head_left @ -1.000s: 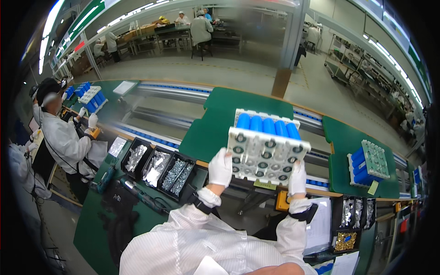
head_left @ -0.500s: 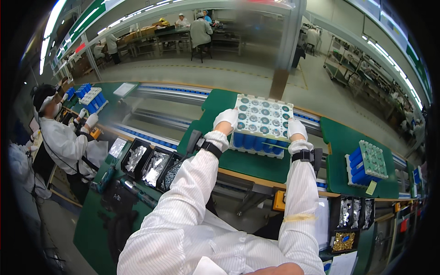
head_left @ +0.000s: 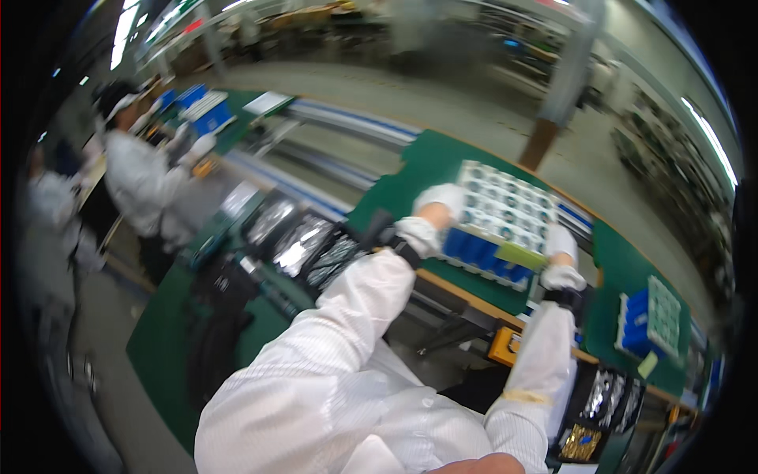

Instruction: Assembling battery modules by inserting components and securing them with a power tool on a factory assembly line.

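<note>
A battery pack (head_left: 505, 201) of blue cylindrical cells between white plastic holders stands on a green board (head_left: 430, 158) in front of me. My left hand (head_left: 442, 201), in a white glove, grips its left end. At the opposite end my right hand (head_left: 561, 241), gloved too, is closed on the pack's edge; its fingertips are partly hidden. On the near side of the pack, a yellow-green slip (head_left: 519, 257) shows below the top holder. Motion blurs the whole view.
Black bins (head_left: 304, 245) of metal parts and a power driver (head_left: 272, 284) lie to my left. A second battery pack (head_left: 651, 316) stands on the right, above bins of shiny parts (head_left: 604, 395). A co-worker (head_left: 146, 174) works at the far left beside another pack (head_left: 209, 113).
My view has turned, shifting the scene rightward and tilting it. Both hands stay at the pack's ends. The yellow-green slip shows more broadly on its near side.
</note>
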A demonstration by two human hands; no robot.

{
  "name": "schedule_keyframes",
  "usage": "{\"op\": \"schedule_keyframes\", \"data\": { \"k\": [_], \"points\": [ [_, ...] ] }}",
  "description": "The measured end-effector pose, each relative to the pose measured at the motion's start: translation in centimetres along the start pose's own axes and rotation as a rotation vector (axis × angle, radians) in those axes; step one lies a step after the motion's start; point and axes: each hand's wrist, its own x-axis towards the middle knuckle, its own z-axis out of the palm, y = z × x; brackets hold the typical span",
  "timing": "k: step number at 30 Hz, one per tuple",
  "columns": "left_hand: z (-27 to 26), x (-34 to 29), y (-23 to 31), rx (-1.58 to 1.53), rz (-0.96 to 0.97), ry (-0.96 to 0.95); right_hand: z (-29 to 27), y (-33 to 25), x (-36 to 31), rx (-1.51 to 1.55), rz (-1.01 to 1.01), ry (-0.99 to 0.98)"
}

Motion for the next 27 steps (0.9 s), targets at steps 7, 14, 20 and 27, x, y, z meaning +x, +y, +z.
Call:
{"op": "schedule_keyframes", "data": {
  "k": [7,14,20,27],
  "points": [
    [-4.1,-11.2,-2.1,-0.436,-0.055,-0.004,0.3,3.0,0.0,0.020,-0.106,0.081],
    [-6.3,-20.8,-19.4,-0.061,-0.457,0.130,-0.8,1.9,-0.9,0.180,0.014,0.027],
    [-3.1,-23.8,-23.8,0.150,-0.739,0.157,-0.1,1.5,-0.3,0.167,-0.005,0.009],
    [-1.0,-22.0,-23.1,0.223,-0.780,0.279,0.0,2.2,-0.3,0.208,0.010,0.015]
  ]
}}
